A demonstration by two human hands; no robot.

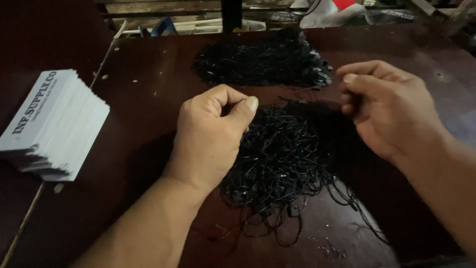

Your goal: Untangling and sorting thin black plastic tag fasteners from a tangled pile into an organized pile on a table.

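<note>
Your left hand [210, 136], pinched shut, and your right hand [391, 106], fingers curled on what I couldn't tell, hovered over the near pile of black strings [285, 154] on the desk [139, 99], left hand nearer.

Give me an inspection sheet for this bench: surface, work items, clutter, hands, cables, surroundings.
Surface: dark brown wooden table, scuffed, with pale crumbs and specks.
Work items: near pile of black strings with small black fasteners, tangled, lying between the hands; far pile of black strings behind it, denser and apart.
Clutter: stack of white cards at the left edge, fanned slightly; thin pale stick along the left side.
Hands: left hand closed, thumb pressed to forefinger over the near pile; right hand pinched, fingers curled. Any string held is too thin to confirm.
Cables: nothing seen.
Surroundings: white and red items behind the table, dim.
</note>
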